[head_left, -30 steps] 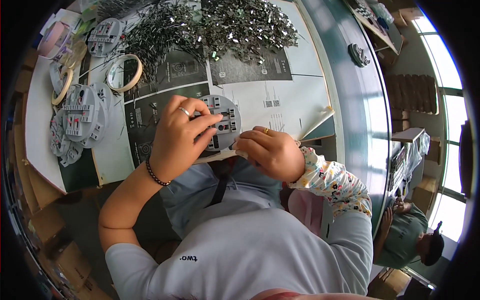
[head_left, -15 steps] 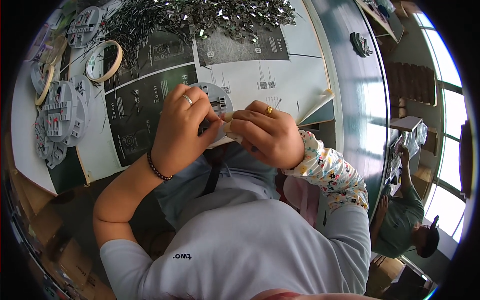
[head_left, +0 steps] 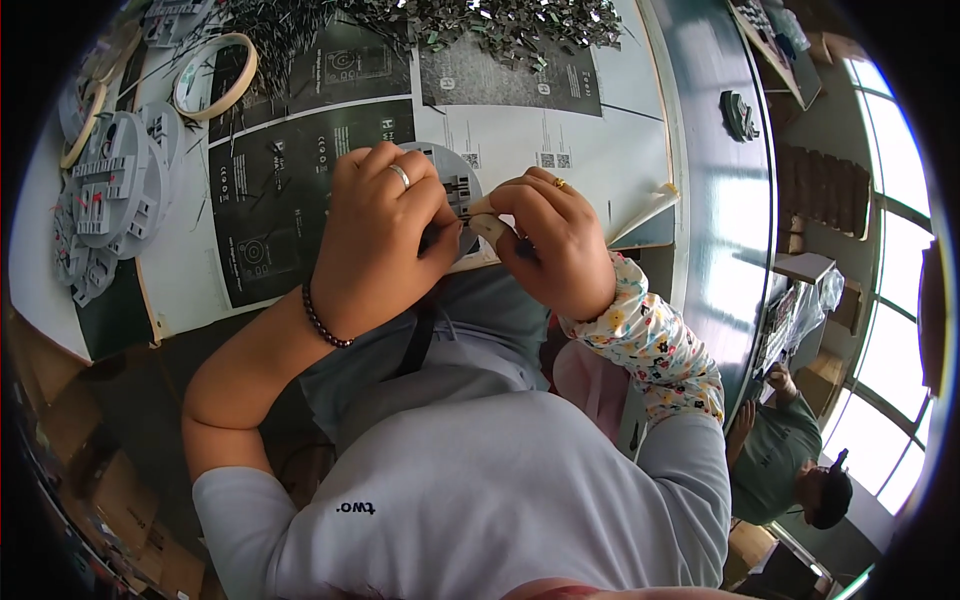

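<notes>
Both hands meet over a round grey plastic part [head_left: 447, 158], which lies near the table's front edge with dark slots in its middle. My left hand [head_left: 385, 235], wearing a silver ring and a beaded bracelet, has its thumb and forefinger pinched together at the part. From the other side my right hand [head_left: 560, 240] pinches at the same spot; beige covers wrap its thumb and forefinger, and a floral sleeve covers the forearm. Whatever small thing lies between the fingertips is too hidden to name. The hands cover much of the grey part.
Similar grey round parts [head_left: 120, 185] are stacked at the left, near a tape roll [head_left: 247, 72]. A heap of small dark pieces [head_left: 510, 25] spreads at the back. Rolled paper [head_left: 645, 215] lies at the table's right edge. Another person [head_left: 785, 460] works at far right.
The right fingers have drawn back slightly and opened out from a tighter curl, showing the covered thumb. Both hands stay at the grey part; the whole view has shifted a little.
</notes>
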Demonstrator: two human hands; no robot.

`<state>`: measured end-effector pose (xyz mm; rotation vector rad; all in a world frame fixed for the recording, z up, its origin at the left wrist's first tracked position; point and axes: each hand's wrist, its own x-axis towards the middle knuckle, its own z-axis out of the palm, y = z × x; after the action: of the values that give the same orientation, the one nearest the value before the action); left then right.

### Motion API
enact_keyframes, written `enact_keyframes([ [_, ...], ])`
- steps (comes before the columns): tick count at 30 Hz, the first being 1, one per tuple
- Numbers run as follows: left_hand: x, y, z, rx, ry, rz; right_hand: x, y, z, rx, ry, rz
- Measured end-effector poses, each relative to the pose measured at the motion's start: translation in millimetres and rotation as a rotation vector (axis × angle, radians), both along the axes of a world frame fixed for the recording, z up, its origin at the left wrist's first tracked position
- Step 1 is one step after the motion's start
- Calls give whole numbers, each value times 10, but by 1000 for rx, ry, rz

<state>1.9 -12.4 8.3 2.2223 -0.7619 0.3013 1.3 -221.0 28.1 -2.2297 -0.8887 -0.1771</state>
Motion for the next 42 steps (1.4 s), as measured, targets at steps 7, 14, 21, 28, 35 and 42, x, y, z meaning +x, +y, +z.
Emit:
enact_keyframes([
  [7, -5, 4, -38, -46, -34, 7, 5, -11, 6, -19, 33, 17],
  [14, -2, 17, -69, -19, -43, 8, 49, -20, 51, -49, 62, 31],
  [21, 11, 49, -56, -40, -23, -26, 117, -24, 86, -237, -40, 152],
  [28, 3, 5, -64, -2, -28, -3, 52, 42, 123, -383, -75, 140],
  [35, -178, 70, -56, 120, -186, 10, -68, 83, 114, -404, -157, 44],
  [42, -315, 127, -106, 39, -79, -40, -134, 68, 210, -367, -138, 52],
])
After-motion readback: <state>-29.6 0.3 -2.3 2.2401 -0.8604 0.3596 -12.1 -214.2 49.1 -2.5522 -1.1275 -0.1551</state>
